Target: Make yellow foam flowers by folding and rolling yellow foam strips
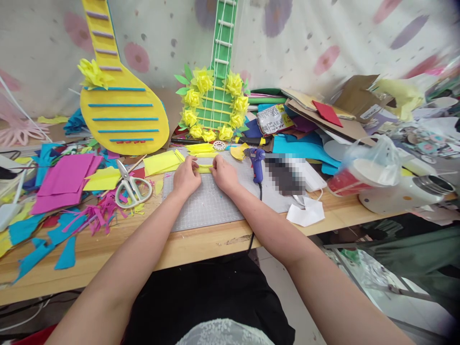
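Observation:
Between my two hands runs a narrow yellow paper strip (204,169), held just above the grey cutting mat (204,206). My left hand (187,176) pinches its left end, and my right hand (223,173) closes on the right end; some fingertips are hidden. Behind the hands lie more yellow paper pieces (201,148) and a small white spool (219,145). A purple glue gun (256,165) rests on the mat right of my right hand. Scissors with pale handles (131,188) lie to the left, beside a stack of yellow paper (161,163).
A yellow guitar-shaped craft (124,112) and a green one with yellow paper flowers (214,108) lean at the back. Magenta sheets (66,179) and blue scraps (66,253) cover the left. A bagged cup (359,175) and a white bottle (398,194) are at right.

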A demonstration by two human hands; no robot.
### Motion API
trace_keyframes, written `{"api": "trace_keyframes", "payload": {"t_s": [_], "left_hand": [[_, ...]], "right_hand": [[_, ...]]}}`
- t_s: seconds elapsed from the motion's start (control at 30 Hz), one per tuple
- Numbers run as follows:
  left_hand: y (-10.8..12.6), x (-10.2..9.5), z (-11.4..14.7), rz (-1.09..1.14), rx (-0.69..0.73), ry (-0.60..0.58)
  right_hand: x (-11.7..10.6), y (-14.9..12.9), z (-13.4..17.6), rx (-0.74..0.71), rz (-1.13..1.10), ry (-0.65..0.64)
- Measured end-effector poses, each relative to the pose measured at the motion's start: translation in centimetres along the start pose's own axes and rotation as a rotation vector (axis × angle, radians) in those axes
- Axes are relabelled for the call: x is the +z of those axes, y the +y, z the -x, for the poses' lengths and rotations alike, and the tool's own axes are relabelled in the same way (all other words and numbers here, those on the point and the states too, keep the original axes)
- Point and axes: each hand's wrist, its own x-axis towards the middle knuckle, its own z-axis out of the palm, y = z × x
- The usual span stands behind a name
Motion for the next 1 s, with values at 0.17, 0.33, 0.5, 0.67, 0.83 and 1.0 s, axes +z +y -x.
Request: {"api": "trace_keyframes", "payload": {"t_s": [0.17, 0.33, 0.5, 0.67, 0.83, 1.0], "left_hand": [[-0.05, -0.09, 0.21, 0.006, 0.013, -0.007], [-0.1, 0.08, 0.11, -0.045, 0.037, -0.006], [0.03, 0.28, -0.08, -0.033, 0.007, 0.012], [0.01, 0.59, -0.27, -0.059, -0.001, 0.034], [0.02, 0.75, -0.31, -0.128, 0.003, 0.05], [0.19, 0.65, -0.35, -0.138, -0.026, 0.043]], "right_hand": [[-0.17, -0.03, 0.16, 0.014, -0.016, -0.012], [0.03, 0.09, 0.06, 0.007, -0.02, -0.012], [0.28, 0.11, 0.02, 0.001, 0.007, -0.007], [0.45, 0.1, -0.02, -0.005, 0.033, -0.001], [0.63, 0.12, -0.03, -0.008, 0.031, 0.013], [0.55, -0.03, 0.07, -0.008, 0.051, 0.003]]}}
